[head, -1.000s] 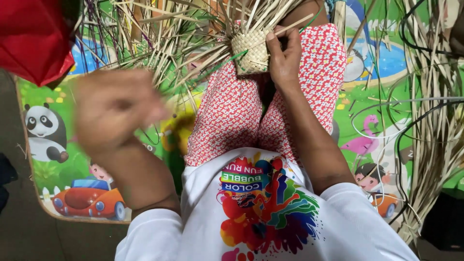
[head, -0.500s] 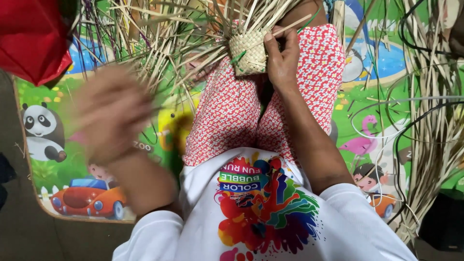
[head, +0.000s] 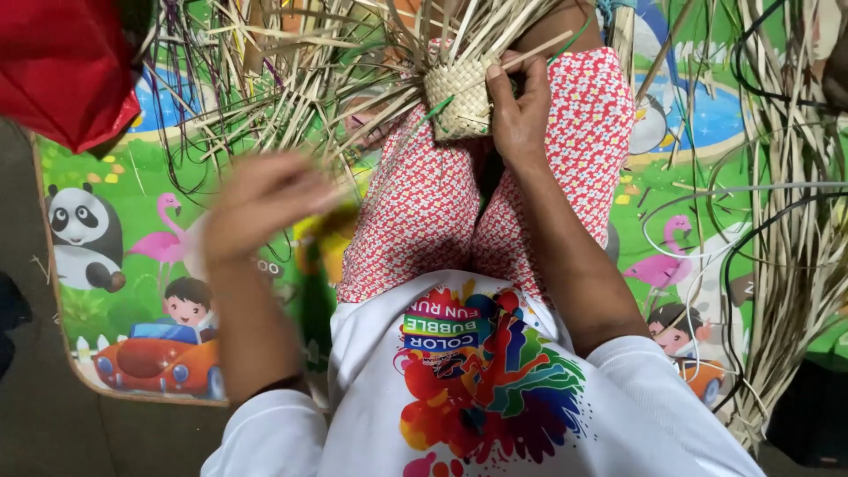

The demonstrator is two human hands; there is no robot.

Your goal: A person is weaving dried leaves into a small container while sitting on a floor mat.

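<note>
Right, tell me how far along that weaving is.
Done: a small tight woven block rests on the person's lap. In hand: the right hand grips that block, while the left hand, blurred, is off to the side by the loose straw strips; whether it holds a green strand cannot be told. Left: most strips fan out unwoven from the block, and a bundle of raw strips lies on the play mat.

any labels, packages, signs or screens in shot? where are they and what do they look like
No packages, signs or screens.
Shirt print: on the front of the white shirt, bottom centre; multicoloured paint-splash design with blocks of lettering above it.
Play mat: on the floor under the legs; green, with cartoon panda, flamingos, red car and a little lettering partly hidden behind the left hand.
</note>
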